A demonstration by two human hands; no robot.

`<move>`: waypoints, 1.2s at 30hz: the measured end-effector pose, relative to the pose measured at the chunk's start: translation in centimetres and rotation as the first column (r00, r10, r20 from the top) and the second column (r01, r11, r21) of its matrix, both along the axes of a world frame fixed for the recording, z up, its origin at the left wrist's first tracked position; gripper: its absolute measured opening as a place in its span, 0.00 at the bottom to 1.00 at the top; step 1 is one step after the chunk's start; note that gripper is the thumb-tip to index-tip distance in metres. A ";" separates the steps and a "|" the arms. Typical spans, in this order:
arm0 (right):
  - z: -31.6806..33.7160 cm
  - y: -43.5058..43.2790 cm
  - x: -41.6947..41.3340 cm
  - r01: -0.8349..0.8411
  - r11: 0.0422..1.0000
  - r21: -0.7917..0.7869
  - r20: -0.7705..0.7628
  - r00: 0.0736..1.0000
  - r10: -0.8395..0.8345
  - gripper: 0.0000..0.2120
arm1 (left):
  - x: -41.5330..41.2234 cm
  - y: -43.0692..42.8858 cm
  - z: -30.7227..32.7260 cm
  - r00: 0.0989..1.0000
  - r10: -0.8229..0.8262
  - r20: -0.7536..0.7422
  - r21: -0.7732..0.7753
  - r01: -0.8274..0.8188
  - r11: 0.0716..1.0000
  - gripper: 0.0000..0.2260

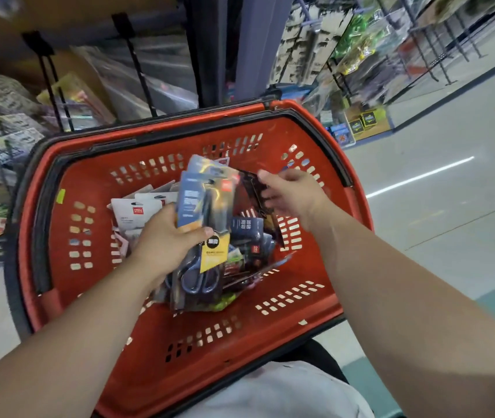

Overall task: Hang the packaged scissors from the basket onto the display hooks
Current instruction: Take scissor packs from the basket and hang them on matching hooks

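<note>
- The left hand [168, 236] gripped a stack of scissor packs [202, 203], its thumb laid across the front of the stack and the rest of the hand wrapped behind it.
- The stack stood tilted above the middle of the red basket [306, 128]; the front pack showed blue-handled scissors and a yellow label.
- The right hand [293, 194] was just beside the stack, on its right. Thumb and curled fingers [270, 202] pinched the edge of a dark pack [250, 184], though motion blur hid the details of the grip.
- More packs lay loose in the basket's bottom: white packs [137, 211] under the left hand and dark blue packs [249, 230] below the right hand.
- Black display hooks [139, 64] stuck out from the rack beyond the basket's far rim, well apart from both hands.
- Grey floor [436, 221] ran along the right, with stocked shelves [360, 55] behind it.
</note>
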State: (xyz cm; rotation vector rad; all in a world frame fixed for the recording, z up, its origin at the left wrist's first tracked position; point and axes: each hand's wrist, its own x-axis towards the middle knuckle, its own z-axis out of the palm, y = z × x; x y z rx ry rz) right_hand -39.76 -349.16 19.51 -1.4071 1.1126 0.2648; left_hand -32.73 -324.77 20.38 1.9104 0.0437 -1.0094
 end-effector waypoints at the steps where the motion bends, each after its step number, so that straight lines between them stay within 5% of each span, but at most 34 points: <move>1: -1.5 -0.4 -0.7 0.055 0.996 -0.068 -0.074 0.995 -0.060 0.19 | 0.1 0.5 -0.4 0.996 0.091 0.007 -0.010 -0.091 0.996 0.15; 3: -4.7 -0.9 -1.6 -0.025 0.976 -0.216 -0.211 0.977 -0.022 0.18 | 0.2 1.4 -0.7 0.973 0.230 -0.018 -0.048 -0.231 0.972 0.14; 6: -7.4 -0.7 -1.3 -0.396 0.892 -0.220 -0.387 0.874 0.293 0.19 | 0.2 2.3 -0.6 0.949 0.313 -0.047 -0.075 -0.316 0.946 0.14; 13: -11.2 0.5 0.3 -0.555 0.779 -0.291 -0.482 0.789 0.381 0.14 | 0.0 2.1 -0.6 0.950 0.299 -0.095 -0.107 -0.308 0.945 0.14; 22: -1.9 -3.1 -1.0 -0.373 0.738 -0.562 -0.024 0.899 0.436 0.11 | -0.2 1.7 0.1 0.949 0.306 -0.077 -0.099 -0.312 0.945 0.15; 27: 5.6 -4.3 -1.9 -0.135 0.976 -0.168 0.382 0.904 0.191 0.11 | -0.4 1.0 2.0 0.954 0.300 -0.001 -0.065 -0.300 0.952 0.16; 31: 7.3 -1.2 -1.9 -0.115 0.993 0.023 0.425 0.900 0.094 0.08 | -0.6 -0.6 3.8 0.946 0.321 -0.038 -0.155 -0.323 0.934 0.13; 36: 5.8 2.9 -1.7 -0.071 0.997 0.006 0.382 0.922 0.063 0.06 | -1.4 -3.0 5.9 0.933 0.329 -0.143 -0.291 -0.358 0.887 0.10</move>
